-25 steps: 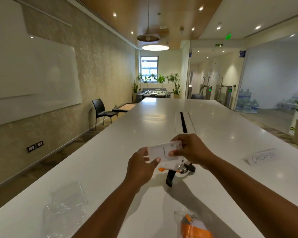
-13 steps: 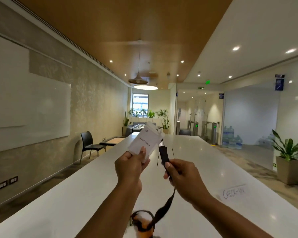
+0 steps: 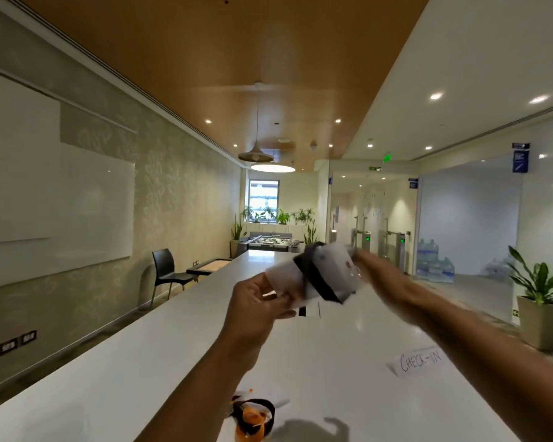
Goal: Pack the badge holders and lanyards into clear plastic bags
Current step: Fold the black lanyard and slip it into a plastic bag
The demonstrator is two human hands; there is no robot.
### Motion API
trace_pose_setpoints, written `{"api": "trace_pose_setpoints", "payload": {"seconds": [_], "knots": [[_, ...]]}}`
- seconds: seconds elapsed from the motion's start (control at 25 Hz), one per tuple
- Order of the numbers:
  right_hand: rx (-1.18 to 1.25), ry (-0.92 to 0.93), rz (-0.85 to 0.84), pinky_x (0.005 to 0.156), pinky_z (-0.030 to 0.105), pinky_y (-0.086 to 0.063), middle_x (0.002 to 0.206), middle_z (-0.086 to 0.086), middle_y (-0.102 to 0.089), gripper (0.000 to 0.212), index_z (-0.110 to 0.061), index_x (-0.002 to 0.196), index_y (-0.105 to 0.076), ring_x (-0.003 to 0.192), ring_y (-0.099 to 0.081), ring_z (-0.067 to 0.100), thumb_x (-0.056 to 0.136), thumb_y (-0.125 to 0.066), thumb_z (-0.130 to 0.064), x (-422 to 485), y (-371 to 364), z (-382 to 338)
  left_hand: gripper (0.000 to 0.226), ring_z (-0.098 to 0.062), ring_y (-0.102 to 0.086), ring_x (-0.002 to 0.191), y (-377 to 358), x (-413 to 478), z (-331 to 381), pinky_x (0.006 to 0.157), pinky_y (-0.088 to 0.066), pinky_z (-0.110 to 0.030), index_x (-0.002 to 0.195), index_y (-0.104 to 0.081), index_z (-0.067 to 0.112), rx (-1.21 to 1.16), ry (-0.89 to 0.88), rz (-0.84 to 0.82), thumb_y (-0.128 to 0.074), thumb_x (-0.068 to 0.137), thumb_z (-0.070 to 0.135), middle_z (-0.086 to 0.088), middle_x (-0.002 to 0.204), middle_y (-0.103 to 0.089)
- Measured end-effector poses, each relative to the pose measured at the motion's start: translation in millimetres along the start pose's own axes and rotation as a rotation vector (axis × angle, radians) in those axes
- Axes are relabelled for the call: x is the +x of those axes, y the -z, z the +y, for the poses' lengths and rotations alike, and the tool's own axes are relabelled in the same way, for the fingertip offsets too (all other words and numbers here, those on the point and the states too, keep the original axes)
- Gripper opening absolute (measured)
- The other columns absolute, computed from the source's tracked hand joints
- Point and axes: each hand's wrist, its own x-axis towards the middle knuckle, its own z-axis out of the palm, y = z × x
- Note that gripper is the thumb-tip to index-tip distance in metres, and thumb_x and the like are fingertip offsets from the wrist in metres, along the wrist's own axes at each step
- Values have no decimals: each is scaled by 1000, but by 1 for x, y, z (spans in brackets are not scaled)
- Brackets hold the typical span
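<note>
Black lanyard (image 3: 313, 279) strap lies wound across the white badge holder (image 3: 331, 269), which I hold in the air above the worktop (image 3: 141, 378). My left hand (image 3: 256, 311) pinches the holder's near end. My right hand (image 3: 374, 272) is at the far end, too blurred to tell whether it grips. If the strap goes slack, I judge the wrap could uncoil and snag at a bag's mouth. An orange-and-black bundle (image 3: 253, 416) lies on the worktop near me.

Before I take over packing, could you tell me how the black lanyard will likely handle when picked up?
Probably floppy: the lanyard bends over the badge holder edge. Likely light: the left hand pinches the holder's end with fingertips in midair.
</note>
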Motion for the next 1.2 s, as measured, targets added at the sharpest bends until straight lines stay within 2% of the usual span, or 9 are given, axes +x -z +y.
{"api": "trace_pose_setpoints", "payload": {"seconds": [0.2,0.36,0.48,0.56,0.76,0.84,0.92,1.04,1.2], "knots": [[-174,100,-142,102,37,-39,110,-21,-55,31,-35,88,-75,109,-48,-3,87,-54,-58,-40,-63,31,22,-18,-65,90,20,3,15,56,-54,-23,98,-67,22,247,28,492,-76,79,17,-3,102,-70],[-249,189,238,103,41,-26,126,-28,-34,47,-36,92,-72,125,-25,4,71,-57,-76,-39,-76,5,27,-13,-62,92,29,-22,8,78,-55,-36,106,-69,24,738,64,256,-76,80,25,5,102,-69],[147,75,118,102,40,-31,115,-48,-46,42,-23,103,-75,125,-40,6,75,-71,-55,-28,-76,-7,23,-4,-64,83,36,-45,18,63,-48,-19,99,-71,35,731,159,0,-77,78,29,16,96,-72],[404,20,-37,100,35,-37,117,-31,-63,33,-27,99,-77,118,-54,5,81,-64,-52,-28,-83,0,24,-9,-66,82,50,-58,24,57,-46,-15,101,-72,34,680,217,-31,-77,78,30,15,96,-73],[545,-64,33,71,31,-40,58,-13,-58,34,-27,50,-60,72,-48,18,80,-45,-30,-37,-121,18,24,-8,-67,76,82,-89,35,58,-48,-18,101,-73,29,573,264,18,-77,78,30,13,92,-75],[601,-100,-31,93,44,-44,79,-1,-66,35,-24,72,-67,88,-54,22,90,-42,-40,-38,-140,23,26,-9,-65,74,95,-100,34,60,-46,-22,105,-73,22,497,287,45,-76,79,23,7,93,-76],[562,-182,-235,110,56,-32,123,13,-63,74,-16,125,-60,119,-54,31,89,-23,-70,-38,-164,28,30,-14,-62,77,111,-113,33,62,-43,-25,107,-72,15,374,327,80,-76,78,20,0,94,-74],[536,-175,-481,107,51,-37,124,14,-66,94,-21,125,-61,120,-59,28,78,-6,-81,-40,-205,32,36,-22,-60,87,135,-125,34,64,-45,-27,111,-69,12,277,366,114,-74,77,23,-9,100,-71],[636,4,-326,80,36,-46,75,9,-71,57,-9,68,-74,72,-62,17,65,-72,-66,-34,-244,25,28,-21,-59,89,173,-120,40,60,-49,-22,110,-67,12,232,362,293,-71,82,16,-6,97,-70]]}}
